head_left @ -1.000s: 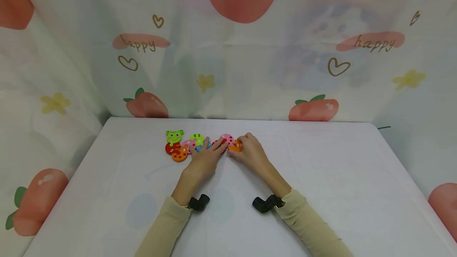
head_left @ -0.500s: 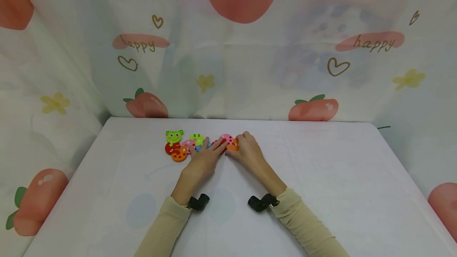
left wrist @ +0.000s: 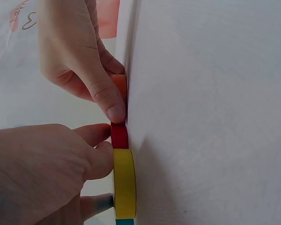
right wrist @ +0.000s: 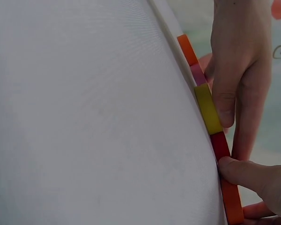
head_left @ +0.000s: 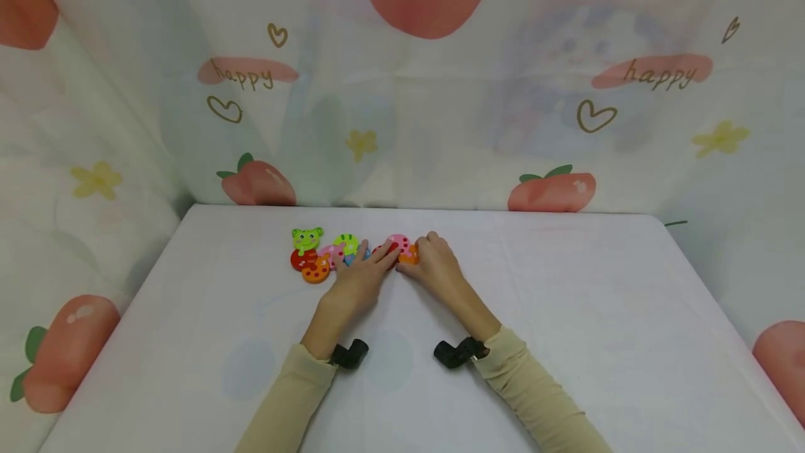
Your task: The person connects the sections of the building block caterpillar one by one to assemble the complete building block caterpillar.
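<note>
A row of flat, round caterpillar puzzle pieces lies near the table's far edge. At its left end is a green head piece (head_left: 307, 238) with a face, followed by a red piece (head_left: 304, 260), an orange piece (head_left: 316, 270) and a pink piece (head_left: 332, 255). My left hand (head_left: 358, 284) rests on the row with fingers spread. Its fingertips touch a yellow-edged piece (left wrist: 125, 183) and a red piece (left wrist: 119, 136). My right hand (head_left: 439, 265) pinches the orange piece (head_left: 412, 254) at the right end, beside a dotted pink piece (head_left: 398, 241). The fingers partly cover the middle pieces.
The white-covered table (head_left: 597, 341) extends around the row. A patterned curtain (head_left: 402, 138) hangs behind the far edge and along both sides. Each wrist wears a black camera, one on the left (head_left: 349, 354) and one on the right (head_left: 454, 354).
My right hand has moved slightly left, bringing the orange piece up against the dotted pink and red pieces. The left hand has stayed in place on the row.
</note>
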`<control>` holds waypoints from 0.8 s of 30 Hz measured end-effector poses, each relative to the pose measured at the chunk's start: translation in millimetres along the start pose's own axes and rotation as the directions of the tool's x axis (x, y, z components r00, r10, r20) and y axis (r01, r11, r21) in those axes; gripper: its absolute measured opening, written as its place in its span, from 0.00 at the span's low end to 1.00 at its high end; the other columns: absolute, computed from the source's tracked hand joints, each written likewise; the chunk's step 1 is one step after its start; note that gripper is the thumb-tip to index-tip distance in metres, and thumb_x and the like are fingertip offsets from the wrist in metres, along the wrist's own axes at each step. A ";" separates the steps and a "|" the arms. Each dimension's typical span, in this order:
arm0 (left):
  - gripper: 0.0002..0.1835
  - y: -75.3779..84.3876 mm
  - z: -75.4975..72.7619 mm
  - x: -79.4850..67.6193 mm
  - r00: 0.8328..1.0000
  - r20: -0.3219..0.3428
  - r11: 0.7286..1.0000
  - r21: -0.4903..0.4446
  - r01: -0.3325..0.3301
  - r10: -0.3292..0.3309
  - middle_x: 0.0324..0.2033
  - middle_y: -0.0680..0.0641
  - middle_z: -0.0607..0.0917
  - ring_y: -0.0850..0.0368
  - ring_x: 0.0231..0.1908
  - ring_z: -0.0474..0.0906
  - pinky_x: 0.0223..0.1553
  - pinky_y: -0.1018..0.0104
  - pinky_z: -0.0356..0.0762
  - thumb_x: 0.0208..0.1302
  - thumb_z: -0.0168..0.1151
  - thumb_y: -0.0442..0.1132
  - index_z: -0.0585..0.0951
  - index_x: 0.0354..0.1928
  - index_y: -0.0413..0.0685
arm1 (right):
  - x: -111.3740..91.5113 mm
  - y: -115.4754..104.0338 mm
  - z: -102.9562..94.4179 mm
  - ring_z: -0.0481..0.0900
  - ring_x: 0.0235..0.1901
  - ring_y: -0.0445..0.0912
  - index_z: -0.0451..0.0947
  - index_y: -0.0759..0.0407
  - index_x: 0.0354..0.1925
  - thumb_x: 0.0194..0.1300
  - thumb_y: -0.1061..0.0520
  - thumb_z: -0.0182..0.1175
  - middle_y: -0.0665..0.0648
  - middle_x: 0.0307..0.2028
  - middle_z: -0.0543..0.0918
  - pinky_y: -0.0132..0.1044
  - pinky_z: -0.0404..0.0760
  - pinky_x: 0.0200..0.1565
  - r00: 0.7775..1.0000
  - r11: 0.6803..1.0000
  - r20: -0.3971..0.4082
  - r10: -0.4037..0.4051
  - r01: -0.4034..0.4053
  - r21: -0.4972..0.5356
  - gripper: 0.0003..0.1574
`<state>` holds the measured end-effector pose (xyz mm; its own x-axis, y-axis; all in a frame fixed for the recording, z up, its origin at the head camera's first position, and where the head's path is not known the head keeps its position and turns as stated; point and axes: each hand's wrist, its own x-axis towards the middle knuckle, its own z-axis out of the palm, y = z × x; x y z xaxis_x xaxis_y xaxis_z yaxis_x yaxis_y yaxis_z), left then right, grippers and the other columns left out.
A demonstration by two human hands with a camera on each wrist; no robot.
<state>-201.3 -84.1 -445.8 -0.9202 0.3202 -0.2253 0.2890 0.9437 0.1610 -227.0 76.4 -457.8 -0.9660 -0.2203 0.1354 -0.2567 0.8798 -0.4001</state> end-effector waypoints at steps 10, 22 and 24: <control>0.32 -0.7 -1.8 -0.3 0.999 -0.027 0.999 0.006 0.042 -0.042 0.77 0.52 0.52 0.39 0.76 0.45 0.65 0.24 0.48 0.71 0.54 0.43 0.58 0.74 0.66 | 0.8 0.8 -3.4 0.71 0.29 0.47 0.77 0.69 0.36 0.51 0.42 0.74 0.60 0.32 0.77 0.35 0.73 0.31 1.000 1.000 0.010 0.011 -0.011 -0.013 0.32; 0.29 -62.4 -17.2 -13.2 0.992 -0.057 0.988 -0.106 0.109 -0.115 0.76 0.37 0.52 0.38 0.75 0.48 0.74 0.45 0.50 0.75 0.46 0.43 0.58 0.74 0.43 | -1.5 13.5 -13.7 0.71 0.30 0.47 0.77 0.68 0.39 0.53 0.45 0.73 0.59 0.33 0.75 0.32 0.73 0.30 0.987 0.992 0.109 0.122 -0.122 -0.010 0.30; 0.29 -71.8 -19.4 -14.8 0.994 -0.011 0.982 -0.156 0.102 -0.105 0.76 0.38 0.50 0.40 0.76 0.46 0.74 0.45 0.50 0.75 0.45 0.40 0.57 0.74 0.42 | -2.3 17.1 -17.7 0.71 0.31 0.48 0.77 0.68 0.40 0.54 0.45 0.72 0.60 0.34 0.75 0.33 0.75 0.31 0.984 0.991 0.122 0.132 -0.131 -0.017 0.29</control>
<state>-213.5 -158.2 -435.3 -0.9481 0.2189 -0.2308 0.1491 0.9468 0.2853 -228.6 99.4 -449.0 -0.9880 -0.1517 -0.0303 -0.1273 0.9082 -0.3987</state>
